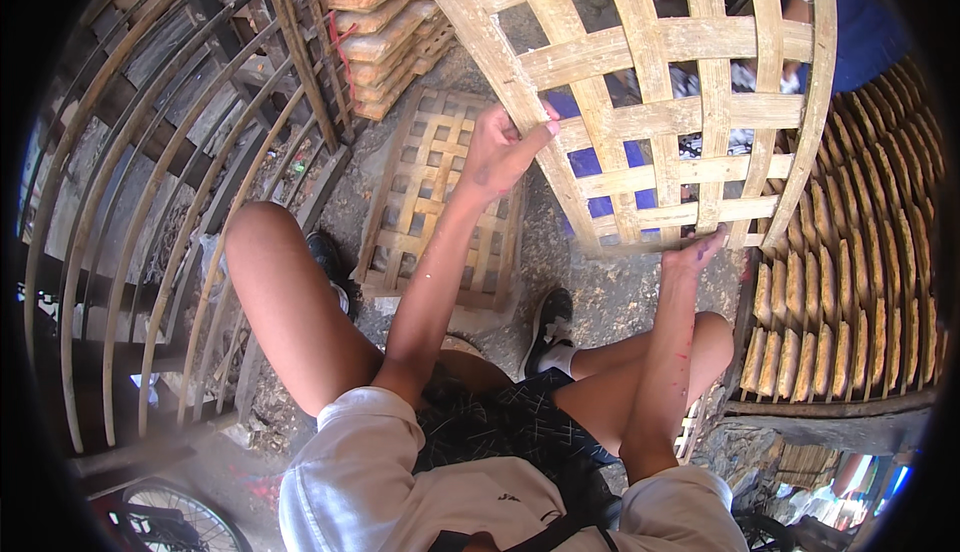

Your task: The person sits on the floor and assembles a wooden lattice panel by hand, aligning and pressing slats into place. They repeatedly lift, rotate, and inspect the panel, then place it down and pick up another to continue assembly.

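A large lattice tray [655,52] of flat woven bamboo strips stands tilted up in front of me. My left hand [497,155] is closed on its left side rail, the thumb lying along the edge. Low down, my right hand [695,250] grips the bottom edge near the right corner, some of its fingers hidden beneath the tray. A second woven bamboo tray [440,292] lies on the ground between my left leg and the raised one, partly covered by my left forearm.
Rows of yellow-brown slabs [830,262] stand on edge in a rack at the right. A layered stack [375,42] rises at the far left, beside curved wooden slats [110,182]. Behind the raised tray, a person in blue [870,32] is partly visible. A bicycle wheel [180,512] shows lower left.
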Demonstrator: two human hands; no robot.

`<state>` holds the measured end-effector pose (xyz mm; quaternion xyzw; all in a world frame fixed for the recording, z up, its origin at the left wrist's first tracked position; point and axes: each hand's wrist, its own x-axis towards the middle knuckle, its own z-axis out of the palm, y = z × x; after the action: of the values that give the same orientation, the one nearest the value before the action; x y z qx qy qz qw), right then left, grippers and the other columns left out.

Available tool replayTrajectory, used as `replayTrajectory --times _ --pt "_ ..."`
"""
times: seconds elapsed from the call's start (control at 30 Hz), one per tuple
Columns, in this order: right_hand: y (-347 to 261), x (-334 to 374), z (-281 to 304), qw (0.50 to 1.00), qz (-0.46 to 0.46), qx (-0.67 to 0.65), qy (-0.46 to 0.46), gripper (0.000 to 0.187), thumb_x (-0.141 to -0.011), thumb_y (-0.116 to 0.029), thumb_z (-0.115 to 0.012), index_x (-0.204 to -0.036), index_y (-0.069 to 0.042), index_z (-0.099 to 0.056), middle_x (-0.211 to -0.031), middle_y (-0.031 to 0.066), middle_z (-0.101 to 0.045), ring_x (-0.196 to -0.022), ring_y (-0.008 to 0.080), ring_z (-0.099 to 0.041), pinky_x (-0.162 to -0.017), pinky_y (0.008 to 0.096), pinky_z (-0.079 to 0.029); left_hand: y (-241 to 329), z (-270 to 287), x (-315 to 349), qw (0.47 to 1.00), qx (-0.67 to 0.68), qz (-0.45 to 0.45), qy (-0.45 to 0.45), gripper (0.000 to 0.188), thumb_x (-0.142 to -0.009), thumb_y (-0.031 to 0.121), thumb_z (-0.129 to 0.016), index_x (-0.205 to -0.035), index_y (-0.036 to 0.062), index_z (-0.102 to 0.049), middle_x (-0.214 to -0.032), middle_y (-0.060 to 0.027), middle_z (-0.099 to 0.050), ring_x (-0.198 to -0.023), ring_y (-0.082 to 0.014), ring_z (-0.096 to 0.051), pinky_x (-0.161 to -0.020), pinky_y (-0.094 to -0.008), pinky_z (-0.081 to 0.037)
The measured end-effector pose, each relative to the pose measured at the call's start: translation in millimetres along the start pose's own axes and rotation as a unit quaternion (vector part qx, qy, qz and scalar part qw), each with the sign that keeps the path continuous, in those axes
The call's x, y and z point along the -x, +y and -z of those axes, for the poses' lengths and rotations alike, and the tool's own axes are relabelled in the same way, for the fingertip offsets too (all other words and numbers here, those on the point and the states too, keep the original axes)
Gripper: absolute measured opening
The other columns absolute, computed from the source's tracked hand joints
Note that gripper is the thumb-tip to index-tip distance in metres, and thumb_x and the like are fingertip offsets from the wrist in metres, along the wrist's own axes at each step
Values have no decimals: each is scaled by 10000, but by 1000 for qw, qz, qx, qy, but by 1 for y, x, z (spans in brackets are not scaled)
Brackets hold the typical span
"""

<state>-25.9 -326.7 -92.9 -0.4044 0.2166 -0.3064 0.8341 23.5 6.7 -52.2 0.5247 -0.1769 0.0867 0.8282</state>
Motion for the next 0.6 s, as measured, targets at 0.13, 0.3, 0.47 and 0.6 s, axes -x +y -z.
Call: replayTrajectory --times 0.13,0.3,0.47,0.6 --pt "-1 2 0 1000 -4 9 12 740 -1051 -545 -414 -1660 -136 -314 -1649 110 -365 -1474 289 -398 -1256 525 -307 4 -2 4 998 -43 -19 33 93 -967 46 -745 -1019 -31 -739 -928 -35 -748 -828 -76 -653 -728 -267 -519" --pt "5 -4 3 999 -23 -5 -22 758 -1016 -561 -497 -1633 -143 -358 -1591 114 -420 -1427 286 -441 -1220 532 -349 10 -17 10 988 -32 -49 140 157 -956 133 -793 -968 -20 -760 -874 -17 -740 -790 -72 -634 -699 -275 -493" --pt "7 -3 0 999 -2 31 10 724 -999 -531 -528 -1598 -144 -406 -1536 85 -471 -1387 266 -466 -1194 513 -376 14 -36 2 964 -73 -125 222 213 -957 97 -762 -1118 -36 -720 -1050 -99 -741 -839 -115 -674 -777 -311 -540" --pt "10 -2 -2 1000 7 19 -1 700 -1003 -503 -533 -1589 -140 -418 -1528 70 -477 -1354 258 -488 -1171 500 -399 22 -25 2 978 49 -119 164 558 -1006 -5 -631 -1492 -4 -358 -1192 -185 -682 -884 -220 -739 -807 -350 -626"
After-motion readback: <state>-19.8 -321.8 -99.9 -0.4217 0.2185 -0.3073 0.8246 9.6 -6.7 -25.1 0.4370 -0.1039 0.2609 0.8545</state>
